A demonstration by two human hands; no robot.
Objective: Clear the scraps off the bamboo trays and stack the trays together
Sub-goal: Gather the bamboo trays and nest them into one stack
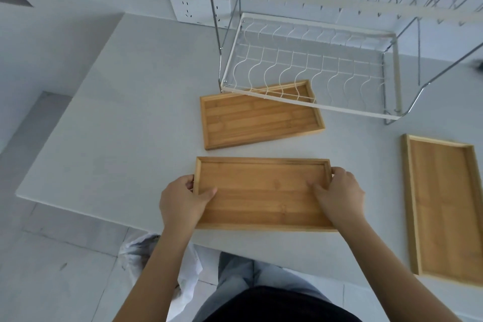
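So there's three bamboo trays out on the white table point(117, 112), and the near tray point(262, 192) is the one being handled, sitting right at the table's front edge with its long side running across. The left hand point(183, 198) is clamped on its left short end, thumb lying over the rim onto the inside floor and the other fingers curled around the outside of the edge. The right hand point(339, 192) does the same thing on the right short end, thumb resting inside the tray, fingers wrapped around the far right corner. So the tray sits squarely between the two hands, both gripping it. Can't really tell if it's lifted off the table or still resting flat. Its floor looks bare, no scraps I can make out. Just beyond the near tray, with a strip of table between them, is the second tray point(257, 119), turned at a slight angle, its far corner tucked under the white wire dish rack point(311, 65). Off to the right of the near tray, well apart, the third tray point(444, 206) lies lengthwise. Below the near tray, past the table edge, there's a crumpled white plastic bag point(138, 251) on the floor.
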